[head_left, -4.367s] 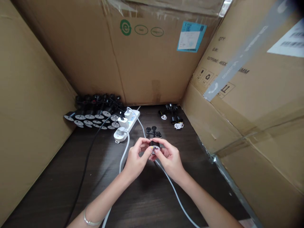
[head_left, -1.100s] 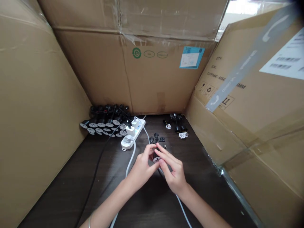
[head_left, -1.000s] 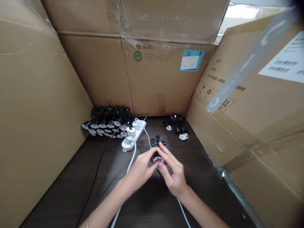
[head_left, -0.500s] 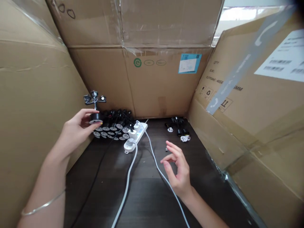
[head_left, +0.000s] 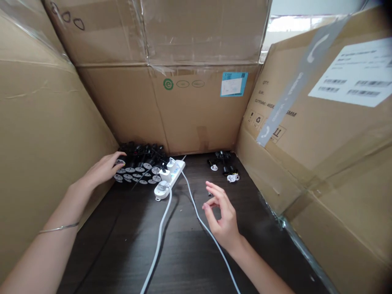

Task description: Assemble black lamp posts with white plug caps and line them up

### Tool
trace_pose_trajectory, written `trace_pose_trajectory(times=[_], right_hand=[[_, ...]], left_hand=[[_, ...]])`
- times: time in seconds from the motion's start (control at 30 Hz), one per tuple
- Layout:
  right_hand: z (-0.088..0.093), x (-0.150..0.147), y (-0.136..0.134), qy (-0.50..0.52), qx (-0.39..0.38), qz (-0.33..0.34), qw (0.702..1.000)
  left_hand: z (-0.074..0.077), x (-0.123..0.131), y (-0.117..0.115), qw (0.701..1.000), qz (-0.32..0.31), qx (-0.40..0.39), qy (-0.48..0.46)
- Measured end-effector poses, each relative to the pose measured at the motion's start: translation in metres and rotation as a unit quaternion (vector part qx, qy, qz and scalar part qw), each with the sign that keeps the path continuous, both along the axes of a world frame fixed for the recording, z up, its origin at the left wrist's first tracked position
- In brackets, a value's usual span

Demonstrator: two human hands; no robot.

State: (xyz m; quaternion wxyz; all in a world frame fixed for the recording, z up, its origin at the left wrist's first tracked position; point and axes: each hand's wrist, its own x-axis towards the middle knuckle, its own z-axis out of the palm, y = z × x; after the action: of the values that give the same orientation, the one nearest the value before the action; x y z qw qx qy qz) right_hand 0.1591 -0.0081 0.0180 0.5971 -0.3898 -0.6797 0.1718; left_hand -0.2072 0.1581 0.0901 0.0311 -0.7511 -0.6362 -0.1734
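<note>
Taking 12 o'clock as the far cardboard wall (head_left: 196, 122) and the clock's centre as the middle of the bench (head_left: 104, 261), the left hand (head_left: 104, 170) sits at about 10 o'clock. Its fingers curl over the near edge of a heap of black plug bodies (head_left: 139, 167) with round white faces, and whether they pinch a piece is hidden. The right hand (head_left: 221, 218) hangs at about 4 o'clock, fingers bent and thumb apart, holding nothing visible. A tiny dark bit (head_left: 210, 193) lies just beyond its fingertips.

The plug bodies look light and stiff, probably hard plastic. Their smooth faces may slip, so the black stems seem the surer hold, while the tiny bit would need a fingertip pinch.

The heap is hemmed in by the left box wall (head_left: 52, 163) and a white power strip (head_left: 169, 179) at 11 o'clock. A second small group of plug parts (head_left: 223, 163) lies at 1 o'clock. The near bench is open — apart from a white cable (head_left: 159, 241) running across it.
</note>
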Motion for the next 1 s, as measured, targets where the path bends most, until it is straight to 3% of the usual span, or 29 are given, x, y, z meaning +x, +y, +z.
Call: trace_pose_trajectory(times=[0.17,0.33,0.43,0.53,0.63,0.73,0.83,1.0], right_hand=[[0.0,0.001,0.001,-0.002,0.004,0.005,1.0],[-0.002,0.004,0.005,-0.008,0.006,-0.012,1.0],[-0.01,0.004,0.012,-0.04,-0.035,-0.038,0.998],[-0.021,0.004,0.021,-0.109,-0.083,-0.054,0.989],[-0.028,0.015,0.032,-0.169,-0.076,-0.106,0.977],[-0.027,0.038,0.044,-0.201,-0.084,-0.209,0.953],[-0.024,0.065,0.056,-0.274,-0.132,-0.307,0.902],[-0.03,0.084,0.071,-0.325,-0.186,-0.337,0.864]], left_hand=[[-0.014,-0.01,0.002,0.999,-0.029,0.024,0.026],[-0.007,-0.001,-0.015,0.995,-0.004,0.097,0.035],[0.0,0.044,-0.042,0.974,0.012,0.227,0.003],[-0.009,0.116,-0.076,0.958,-0.08,0.268,-0.059],[-0.033,0.182,-0.103,0.956,-0.193,0.201,-0.096],[-0.062,0.218,-0.116,0.958,-0.241,0.117,-0.106],[-0.081,0.225,-0.121,0.957,-0.25,0.069,-0.132],[-0.095,0.219,-0.126,0.958,-0.239,0.04,-0.157]])
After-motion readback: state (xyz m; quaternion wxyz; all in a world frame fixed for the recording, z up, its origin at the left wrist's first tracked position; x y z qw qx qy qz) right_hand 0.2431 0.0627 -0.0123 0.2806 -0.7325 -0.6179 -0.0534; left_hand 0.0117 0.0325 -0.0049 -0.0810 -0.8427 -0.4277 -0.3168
